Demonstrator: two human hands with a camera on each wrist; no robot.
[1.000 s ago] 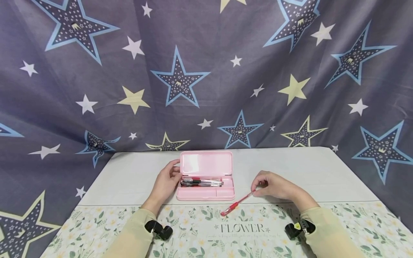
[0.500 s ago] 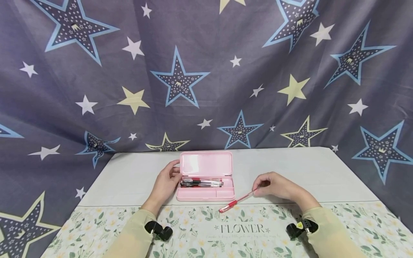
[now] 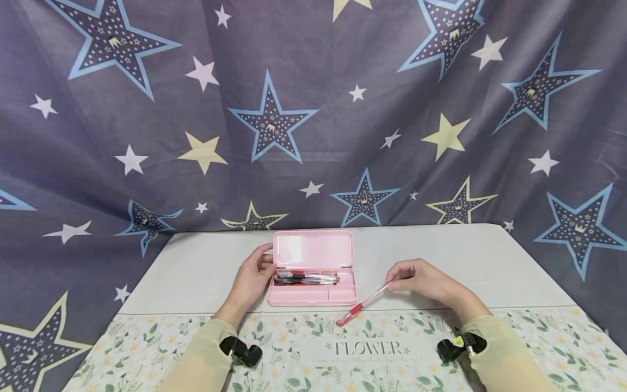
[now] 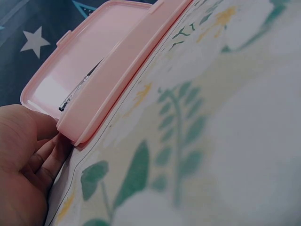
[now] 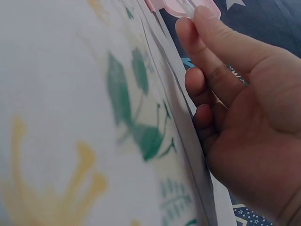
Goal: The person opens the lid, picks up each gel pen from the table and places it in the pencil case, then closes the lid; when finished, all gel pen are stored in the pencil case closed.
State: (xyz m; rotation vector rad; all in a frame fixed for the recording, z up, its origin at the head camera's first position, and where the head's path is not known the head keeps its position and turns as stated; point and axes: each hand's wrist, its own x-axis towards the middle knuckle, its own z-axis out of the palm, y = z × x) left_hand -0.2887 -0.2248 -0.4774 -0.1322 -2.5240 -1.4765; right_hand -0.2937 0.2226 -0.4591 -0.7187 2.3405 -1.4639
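Observation:
A pink pencil case [image 3: 299, 295] stands with its lid [image 3: 325, 247] raised at the back. Several pens [image 3: 306, 277], with black and red parts, lie in its rear compartment. My left hand [image 3: 251, 280] grips the case's left end with bent fingers, the thumb at the rim beside the hinge; some fingertips are hidden in the left wrist view. Thumb and forefinger of my right hand [image 3: 416, 279] pinch the clear end of a red gel pen [image 3: 356, 309]. The pen slants down to the left, its red capped end nearest me, in front of the case's right corner.
The table has a white cloth [image 3: 465, 256] at the back and a floral mat [image 3: 294, 348] with the word FLOWER in front. A dark star-patterned curtain [image 3: 333, 136] hangs behind the table. Both wrists wear small black cameras [image 3: 242, 350].
My right hand has shifted slightly right with the red gel pen. The pen's capped end swung a little left, then back right, and the pen now slants more steeply. The left hand keeps still.

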